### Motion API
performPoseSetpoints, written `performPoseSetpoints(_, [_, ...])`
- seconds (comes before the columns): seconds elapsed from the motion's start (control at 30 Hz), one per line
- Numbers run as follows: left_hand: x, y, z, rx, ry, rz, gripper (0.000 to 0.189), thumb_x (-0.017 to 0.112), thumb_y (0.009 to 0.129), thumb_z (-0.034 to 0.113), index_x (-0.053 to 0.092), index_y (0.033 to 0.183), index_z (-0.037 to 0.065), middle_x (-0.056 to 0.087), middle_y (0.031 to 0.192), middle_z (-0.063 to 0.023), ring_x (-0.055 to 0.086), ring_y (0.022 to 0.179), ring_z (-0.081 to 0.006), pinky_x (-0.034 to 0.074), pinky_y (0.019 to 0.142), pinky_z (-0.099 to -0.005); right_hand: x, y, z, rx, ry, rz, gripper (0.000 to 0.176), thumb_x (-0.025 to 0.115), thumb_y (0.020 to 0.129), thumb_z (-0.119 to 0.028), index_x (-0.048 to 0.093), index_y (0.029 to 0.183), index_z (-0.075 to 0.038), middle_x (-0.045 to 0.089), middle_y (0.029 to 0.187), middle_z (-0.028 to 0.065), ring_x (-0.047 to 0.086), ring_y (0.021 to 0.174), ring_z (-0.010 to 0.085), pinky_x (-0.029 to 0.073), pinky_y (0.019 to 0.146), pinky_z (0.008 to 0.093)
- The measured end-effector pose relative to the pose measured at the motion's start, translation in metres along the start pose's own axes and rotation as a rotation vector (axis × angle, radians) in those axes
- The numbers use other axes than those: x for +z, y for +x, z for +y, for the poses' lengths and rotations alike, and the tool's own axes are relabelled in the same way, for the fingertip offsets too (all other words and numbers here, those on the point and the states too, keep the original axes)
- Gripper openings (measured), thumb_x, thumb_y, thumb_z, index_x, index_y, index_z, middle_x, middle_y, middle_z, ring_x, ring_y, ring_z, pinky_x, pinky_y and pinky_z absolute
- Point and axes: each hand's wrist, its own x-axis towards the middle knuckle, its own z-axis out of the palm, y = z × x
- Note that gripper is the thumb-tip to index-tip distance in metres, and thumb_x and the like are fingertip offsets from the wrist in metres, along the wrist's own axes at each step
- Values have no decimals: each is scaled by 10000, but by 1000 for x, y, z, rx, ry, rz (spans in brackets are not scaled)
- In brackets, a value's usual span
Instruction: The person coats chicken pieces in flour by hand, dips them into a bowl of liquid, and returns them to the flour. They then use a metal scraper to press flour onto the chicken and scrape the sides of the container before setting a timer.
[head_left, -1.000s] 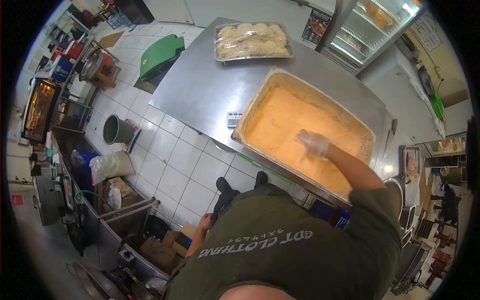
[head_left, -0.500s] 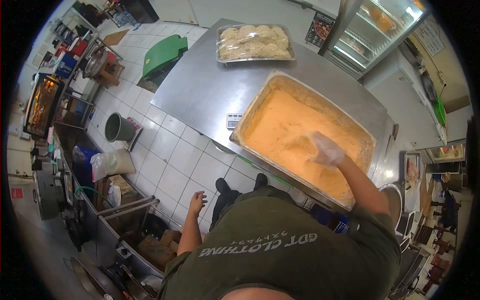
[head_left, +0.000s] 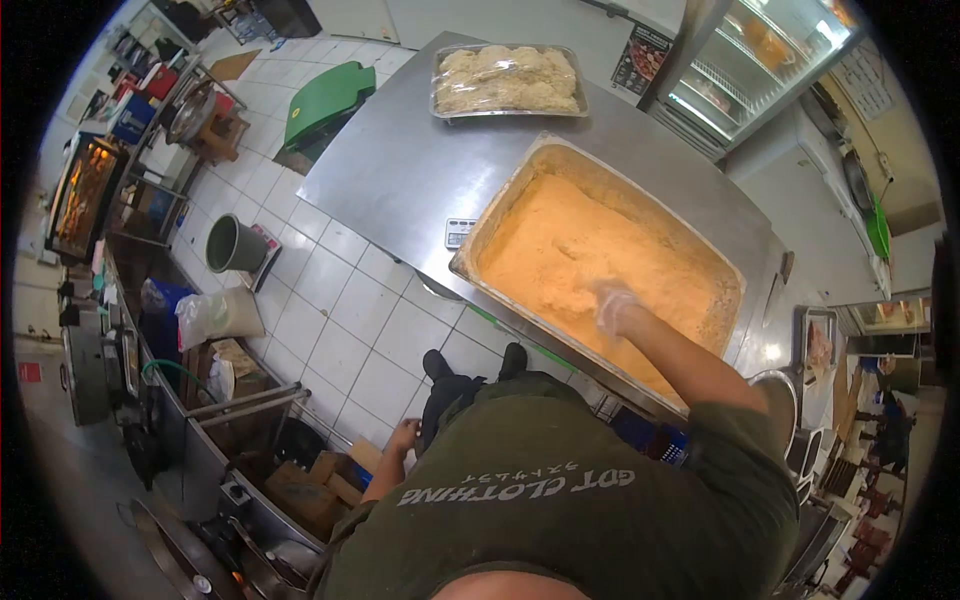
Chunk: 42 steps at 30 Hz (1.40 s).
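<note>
My right hand [head_left: 615, 306], in a clear plastic glove, is down in the orange-tinted powder [head_left: 560, 230] that fills a big rectangular metal tub [head_left: 500, 287]. Its fingers are blurred and partly sunk in the powder, so I cannot see whether they hold anything. Low beside my leg hangs my left hand [head_left: 405, 436], bare, its fingers loosely bent with nothing in them. Both tub and powder rest on a steel table [head_left: 385, 165]. Next to the tub's left corner lies a small digital timer [head_left: 459, 233].
A film-wrapped tray of pale breaded pieces [head_left: 510, 80] sits at the table's far end. On the floor to the left are a green lidded bin [head_left: 328, 103] and a bucket [head_left: 235, 245]. A glass-door fridge [head_left: 750, 70] stands beyond the table.
My right hand has moved left and nearer to me, deeper into the powder. My left hand has dropped closer to my leg. The view has shifted slightly.
</note>
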Motion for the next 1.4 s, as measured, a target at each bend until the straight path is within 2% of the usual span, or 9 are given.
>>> performPoseSetpoints(0.13, [3,14,46,-61,-127,94,402,475,884,337,504,1155,41,615,957,-113,599,717,-209,471,572,-324,-41,-50,-25,56,606,262,547,650,729,-356,511,1153,-41,565,1042,219,541,984,320,448,828,427])
performPoseSetpoints(0.2, [-2,20,60,-68,-67,78,388,471,887,331,502,1152,48,620,953,-122,603,700,-207,467,563,-314,-24,-4,-6,-402,-423,600,512,602,759,-314,485,1161,-19,563,1053,189,528,1045,325,460,824,369])
performPoseSetpoints(0.4, [3,49,99,122,129,55,344,457,904,288,500,1137,39,633,949,-129,607,689,-188,459,543,-287,0,74,-42,-421,-500,632,340,537,748,-172,565,1038,2,602,982,198,579,965,345,475,823,388])
performPoseSetpoints(0.7, [14,31,104,118,10,61,331,447,906,288,508,1128,49,612,965,-114,603,702,-182,454,546,-279,-64,-36,-70,-853,-609,123,277,568,763,-196,557,956,2,602,959,221,593,868,371,480,772,404])
performPoseSetpoints(0.8, [3,21,68,16,-56,115,345,451,895,309,506,1141,73,609,983,-129,606,720,-196,473,591,-314,-80,12,-13,-900,-370,132,298,554,805,-267,566,986,-30,601,939,223,592,862,355,481,756,394])
performPoseSetpoints(0.87, [-3,26,20,-73,-131,88,376,462,885,344,491,1157,86,605,1019,-125,605,748,-212,476,624,-338,-86,44,-14,-497,-204,222,303,527,832,-296,567,1009,-53,603,940,217,588,892,325,479,743,396])
performPoseSetpoints(1.03, [5,-9,-7,-43,302,-54,307,491,876,314,569,1054,76,601,865,-76,542,667,-166,450,549,-313,-23,135,-78,-852,-326,350,321,463,829,-313,593,880,-24,617,815,202,595,720,322,458,654,419])
performPoseSetpoints(1.27, [25,-6,40,-7,161,90,334,473,890,305,550,1086,46,602,888,-93,549,691,-165,449,557,-291,-35,23,-85,-704,-727,-99,430,451,817,-386,628,927,-10,625,848,206,594,778,310,461,695,418])
performPoseSetpoints(1.4, [24,-3,57,-66,-95,81,368,460,897,304,481,1179,69,603,1011,-112,578,770,-186,461,630,-308,-75,-17,-17,-879,-360,155,473,567,755,-369,557,1009,30,601,956,227,587,839,337,476,744,402])
